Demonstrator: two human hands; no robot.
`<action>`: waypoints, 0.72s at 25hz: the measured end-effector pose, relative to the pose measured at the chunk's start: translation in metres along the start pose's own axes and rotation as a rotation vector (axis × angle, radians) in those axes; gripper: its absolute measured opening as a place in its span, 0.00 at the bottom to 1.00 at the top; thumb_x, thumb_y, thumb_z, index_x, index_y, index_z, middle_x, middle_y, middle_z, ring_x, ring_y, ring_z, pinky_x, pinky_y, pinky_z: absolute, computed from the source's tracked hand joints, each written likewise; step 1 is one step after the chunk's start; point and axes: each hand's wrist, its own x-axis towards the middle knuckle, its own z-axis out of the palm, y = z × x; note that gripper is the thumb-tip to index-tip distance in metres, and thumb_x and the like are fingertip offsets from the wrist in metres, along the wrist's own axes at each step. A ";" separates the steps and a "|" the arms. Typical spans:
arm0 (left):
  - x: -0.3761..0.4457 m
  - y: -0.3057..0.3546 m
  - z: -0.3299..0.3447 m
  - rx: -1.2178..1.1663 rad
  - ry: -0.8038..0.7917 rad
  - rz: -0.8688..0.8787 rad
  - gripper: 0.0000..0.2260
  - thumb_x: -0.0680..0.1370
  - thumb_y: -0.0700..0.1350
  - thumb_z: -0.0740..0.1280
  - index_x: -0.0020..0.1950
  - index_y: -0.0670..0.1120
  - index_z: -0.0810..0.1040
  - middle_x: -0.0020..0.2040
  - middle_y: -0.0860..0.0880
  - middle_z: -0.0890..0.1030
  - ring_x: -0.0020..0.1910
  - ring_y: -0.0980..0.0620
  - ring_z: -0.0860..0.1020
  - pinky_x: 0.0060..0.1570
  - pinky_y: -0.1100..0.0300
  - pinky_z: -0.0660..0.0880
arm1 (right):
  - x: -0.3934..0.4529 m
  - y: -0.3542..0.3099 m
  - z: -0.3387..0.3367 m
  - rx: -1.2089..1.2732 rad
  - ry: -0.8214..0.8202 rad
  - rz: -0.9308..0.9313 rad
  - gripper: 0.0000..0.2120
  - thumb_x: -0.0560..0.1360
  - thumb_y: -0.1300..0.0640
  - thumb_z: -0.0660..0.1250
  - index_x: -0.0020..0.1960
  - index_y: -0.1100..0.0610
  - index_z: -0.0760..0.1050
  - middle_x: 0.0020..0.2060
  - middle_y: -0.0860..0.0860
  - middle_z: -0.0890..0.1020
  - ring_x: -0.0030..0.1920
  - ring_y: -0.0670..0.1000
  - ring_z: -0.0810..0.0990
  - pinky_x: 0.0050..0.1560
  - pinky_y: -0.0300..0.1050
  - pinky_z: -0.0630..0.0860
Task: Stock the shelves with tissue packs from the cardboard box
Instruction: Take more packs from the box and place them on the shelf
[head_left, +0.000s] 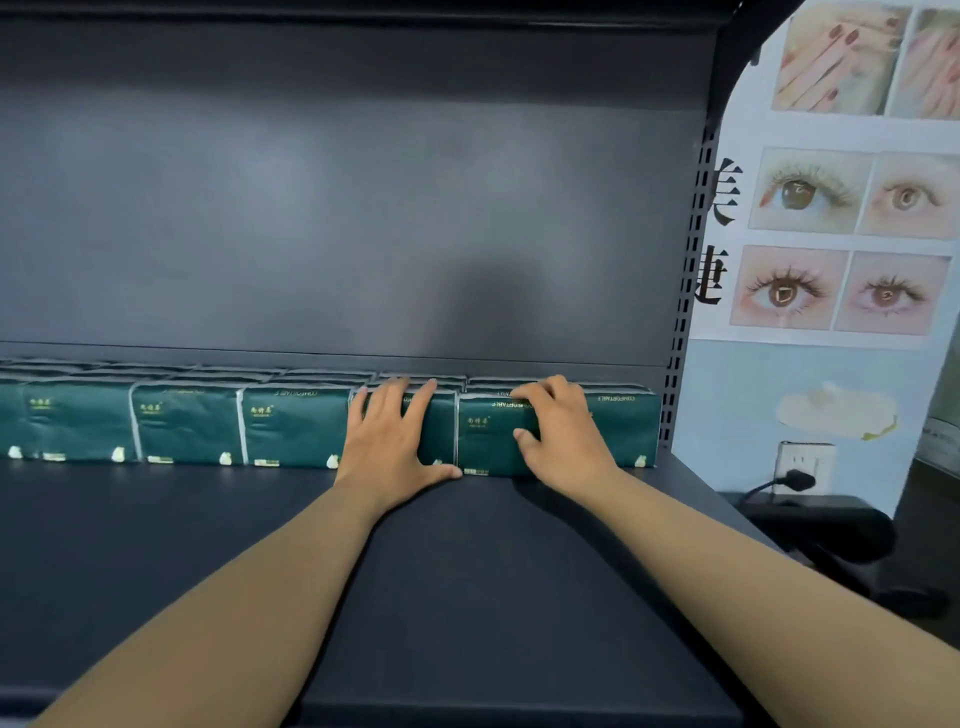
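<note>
Both bare forearms reach across the dark shelf toward a row of green tissue packs standing side by side along its rear, with further packs lined up behind them against the grey back panel. The left hand lies flat with fingers straight and spread on the front of the second pack from the right, grip open. The right hand curls fingers over the top edge of the rightmost pack, thumb on its front face, gripping it; a poster hangs right.

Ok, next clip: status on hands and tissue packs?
Left hand flat on a green tissue pack. Right hand curled over the end pack. Row against shelf back panel. Nothing obstructing.
</note>
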 end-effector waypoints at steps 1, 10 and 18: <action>0.004 -0.003 0.006 -0.018 0.025 0.001 0.49 0.61 0.71 0.69 0.75 0.48 0.61 0.67 0.44 0.68 0.69 0.45 0.63 0.72 0.46 0.46 | 0.002 0.002 0.006 -0.008 0.011 -0.011 0.21 0.75 0.56 0.65 0.67 0.53 0.66 0.61 0.50 0.66 0.65 0.50 0.61 0.63 0.45 0.66; 0.008 -0.002 0.014 -0.027 0.034 -0.022 0.48 0.62 0.71 0.69 0.76 0.51 0.58 0.66 0.47 0.66 0.70 0.49 0.60 0.72 0.48 0.38 | 0.002 0.011 0.019 -0.191 0.039 -0.084 0.28 0.73 0.46 0.66 0.69 0.51 0.63 0.64 0.49 0.66 0.67 0.52 0.60 0.63 0.51 0.68; 0.000 -0.005 -0.006 -0.004 0.078 -0.091 0.47 0.64 0.69 0.70 0.76 0.50 0.58 0.69 0.45 0.64 0.72 0.47 0.58 0.72 0.47 0.40 | -0.002 0.000 0.008 -0.299 0.091 -0.091 0.32 0.71 0.42 0.67 0.70 0.53 0.63 0.64 0.53 0.68 0.67 0.54 0.62 0.63 0.53 0.65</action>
